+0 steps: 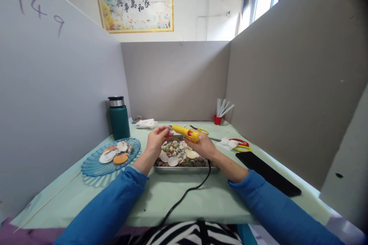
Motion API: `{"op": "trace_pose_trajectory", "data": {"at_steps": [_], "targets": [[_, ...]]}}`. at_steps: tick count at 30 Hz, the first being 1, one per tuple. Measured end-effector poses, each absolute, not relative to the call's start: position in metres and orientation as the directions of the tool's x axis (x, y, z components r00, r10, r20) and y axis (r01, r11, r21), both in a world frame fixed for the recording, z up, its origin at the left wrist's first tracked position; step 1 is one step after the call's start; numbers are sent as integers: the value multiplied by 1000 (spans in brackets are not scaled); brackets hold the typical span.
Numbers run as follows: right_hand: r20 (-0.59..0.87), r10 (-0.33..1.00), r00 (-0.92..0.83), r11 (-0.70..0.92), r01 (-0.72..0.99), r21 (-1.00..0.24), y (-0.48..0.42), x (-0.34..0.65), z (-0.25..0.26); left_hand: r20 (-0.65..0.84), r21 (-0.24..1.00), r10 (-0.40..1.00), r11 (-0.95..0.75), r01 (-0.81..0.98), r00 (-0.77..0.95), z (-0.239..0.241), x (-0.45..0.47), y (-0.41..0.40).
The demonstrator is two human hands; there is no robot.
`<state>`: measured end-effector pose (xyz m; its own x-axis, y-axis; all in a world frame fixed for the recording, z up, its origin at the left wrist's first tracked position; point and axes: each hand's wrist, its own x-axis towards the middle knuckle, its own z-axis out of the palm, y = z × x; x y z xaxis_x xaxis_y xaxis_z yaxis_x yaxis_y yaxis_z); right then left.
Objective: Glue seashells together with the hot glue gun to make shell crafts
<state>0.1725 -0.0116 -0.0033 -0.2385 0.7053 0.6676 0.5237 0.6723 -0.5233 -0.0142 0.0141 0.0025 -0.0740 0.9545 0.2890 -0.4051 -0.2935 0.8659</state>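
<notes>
My right hand grips a yellow glue gun, with its nozzle pointing left. My left hand is closed in a pinch on a small shell, held right at the nozzle tip. Both hands hover over a metal tray filled with several shells and small pebbles. The gun's black cord runs from my right hand down across the table toward me.
A blue glass plate with several shells lies at left, and a green thermos stands behind it. Scissors with red and yellow handles, a red cup of glue sticks, white tissues and a black pad sit around. Partition walls enclose the desk.
</notes>
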Motion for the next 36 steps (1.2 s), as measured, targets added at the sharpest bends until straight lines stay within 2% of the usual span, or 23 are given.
{"op": "trace_pose_trajectory", "data": {"at_steps": [7,14,25,36], "targets": [[707,656,-264,659,656,-367,-17,173,-3,299,869,951,-305,-391,-79,4,-13,13],[691,613,-383,694,679,-239,-20,177,-2,315,865,946,-318,-389,-73,4,-14,12],[677,595,-433,693,703,-160,-19,179,-2,311,876,949,-303,-375,-40,4,-13,12],[691,557,-462,669,742,-44,-11,182,-6,288,871,953,-301,-389,-92,7,-15,13]]}}
